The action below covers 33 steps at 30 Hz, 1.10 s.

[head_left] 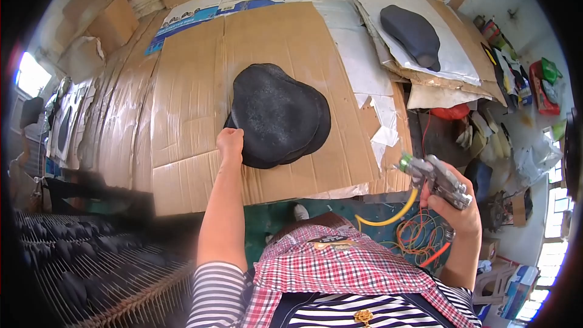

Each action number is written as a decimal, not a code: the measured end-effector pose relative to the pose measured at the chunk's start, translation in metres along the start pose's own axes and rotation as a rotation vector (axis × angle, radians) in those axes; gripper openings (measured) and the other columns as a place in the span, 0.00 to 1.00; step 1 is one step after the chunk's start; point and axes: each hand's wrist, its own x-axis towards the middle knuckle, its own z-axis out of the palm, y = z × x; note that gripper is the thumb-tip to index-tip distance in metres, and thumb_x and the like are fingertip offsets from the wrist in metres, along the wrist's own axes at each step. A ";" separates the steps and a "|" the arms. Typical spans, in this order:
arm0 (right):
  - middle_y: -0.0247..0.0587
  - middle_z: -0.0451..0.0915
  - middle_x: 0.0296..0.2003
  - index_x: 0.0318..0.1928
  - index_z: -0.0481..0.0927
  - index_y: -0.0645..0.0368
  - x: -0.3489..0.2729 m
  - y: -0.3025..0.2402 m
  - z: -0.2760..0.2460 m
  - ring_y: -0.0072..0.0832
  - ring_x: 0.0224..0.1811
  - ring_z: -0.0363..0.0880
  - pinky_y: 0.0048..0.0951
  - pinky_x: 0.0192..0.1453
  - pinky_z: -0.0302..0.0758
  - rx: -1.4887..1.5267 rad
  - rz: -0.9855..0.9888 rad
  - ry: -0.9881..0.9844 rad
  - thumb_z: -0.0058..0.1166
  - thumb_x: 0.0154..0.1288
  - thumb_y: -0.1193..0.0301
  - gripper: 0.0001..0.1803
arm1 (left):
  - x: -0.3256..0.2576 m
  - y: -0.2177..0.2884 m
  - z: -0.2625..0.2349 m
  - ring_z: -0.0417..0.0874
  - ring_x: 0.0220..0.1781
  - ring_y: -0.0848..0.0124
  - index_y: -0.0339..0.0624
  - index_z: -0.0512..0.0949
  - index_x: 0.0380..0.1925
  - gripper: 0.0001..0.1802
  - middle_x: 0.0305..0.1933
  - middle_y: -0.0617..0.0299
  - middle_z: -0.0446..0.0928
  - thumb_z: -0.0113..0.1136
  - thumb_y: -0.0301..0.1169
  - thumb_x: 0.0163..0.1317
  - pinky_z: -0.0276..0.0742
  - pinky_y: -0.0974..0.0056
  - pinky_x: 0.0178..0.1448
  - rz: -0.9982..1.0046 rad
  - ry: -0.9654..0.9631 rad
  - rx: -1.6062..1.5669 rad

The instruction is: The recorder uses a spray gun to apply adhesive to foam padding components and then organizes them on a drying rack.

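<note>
Black saddle-shaped pad pieces [276,112], at least two overlapping, lie on a cardboard sheet [188,109] in front of me. The upper one has a rounded, lobed outline and a whitish, speckled patch on its face. My left hand [231,144] pinches the pieces at their near left edge, fingers closed. Off to the right, clear of the table, my right hand [458,206] is wrapped round a metal spray gun [434,176] with a green part at its front. A yellow hose [395,214] and a red hose [434,255] run by the gun.
Another dark seat-shaped pad [413,33] rests on stacked boards at the far right. A wire rack [103,267] with many dark pieces stands at the lower left. Coiled hoses [419,235] lie on the green floor. Bags and tools hang along the right wall.
</note>
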 end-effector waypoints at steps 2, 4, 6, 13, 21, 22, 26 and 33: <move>0.37 0.78 0.37 0.60 0.69 0.68 -0.011 0.004 -0.013 0.18 0.38 0.75 0.21 0.44 0.72 -0.039 0.005 -0.075 0.61 0.52 0.83 0.32 | 0.012 -0.007 0.000 0.78 0.40 0.66 0.41 0.77 0.31 0.07 0.38 0.60 0.77 0.59 0.30 0.53 0.75 0.57 0.40 -0.081 -0.052 -0.178; 0.37 0.78 0.36 0.60 0.69 0.68 -0.012 0.006 -0.008 0.19 0.37 0.75 0.22 0.44 0.73 -0.030 0.027 -0.137 0.62 0.52 0.81 0.32 | 0.019 -0.016 0.003 0.76 0.40 0.67 0.41 0.76 0.36 0.10 0.41 0.60 0.76 0.59 0.29 0.54 0.75 0.56 0.39 -0.162 -0.102 -0.353; 0.37 0.78 0.35 0.60 0.69 0.68 -0.007 0.006 0.008 0.19 0.36 0.75 0.21 0.43 0.73 0.036 0.024 -0.080 0.62 0.52 0.81 0.32 | 0.018 -0.025 0.007 0.76 0.44 0.62 0.41 0.70 0.51 0.21 0.49 0.58 0.73 0.58 0.23 0.55 0.76 0.52 0.40 -0.224 -0.005 -0.598; 0.38 0.77 0.34 0.61 0.67 0.68 -0.007 0.009 0.002 0.21 0.36 0.75 0.22 0.40 0.73 -0.048 0.010 -0.138 0.64 0.51 0.77 0.35 | 0.009 -0.016 0.014 0.77 0.46 0.61 0.43 0.65 0.59 0.28 0.50 0.59 0.73 0.54 0.19 0.56 0.76 0.51 0.41 -0.221 -0.018 -0.489; 0.39 0.78 0.37 0.64 0.64 0.67 -0.011 0.016 0.005 0.23 0.38 0.76 0.26 0.46 0.74 0.042 -0.069 -0.074 0.64 0.56 0.73 0.35 | -0.014 0.164 -0.002 0.81 0.39 0.67 0.43 0.75 0.40 0.12 0.38 0.62 0.78 0.55 0.19 0.57 0.80 0.59 0.42 0.358 -0.604 -1.095; 0.39 0.78 0.37 0.63 0.65 0.67 -0.011 0.013 0.005 0.23 0.38 0.76 0.26 0.46 0.74 0.046 -0.039 -0.080 0.63 0.56 0.74 0.35 | -0.017 0.181 -0.015 0.81 0.39 0.66 0.41 0.75 0.40 0.10 0.38 0.61 0.79 0.54 0.20 0.57 0.79 0.60 0.44 0.401 -0.598 -1.180; 0.40 0.78 0.36 0.62 0.67 0.67 -0.018 0.014 0.000 0.22 0.38 0.75 0.26 0.45 0.74 0.037 0.044 -0.145 0.62 0.56 0.75 0.32 | -0.047 0.217 -0.076 0.81 0.43 0.64 0.37 0.77 0.37 0.07 0.41 0.55 0.81 0.54 0.22 0.59 0.77 0.59 0.50 0.441 -0.533 -1.356; 0.39 0.78 0.38 0.62 0.67 0.68 -0.023 -0.012 0.007 0.21 0.34 0.74 0.23 0.41 0.73 0.008 -0.041 0.065 0.65 0.53 0.74 0.35 | -0.037 0.145 -0.199 0.75 0.35 0.68 0.31 0.75 0.35 0.06 0.32 0.55 0.76 0.49 0.23 0.64 0.75 0.66 0.46 0.502 -0.377 -1.463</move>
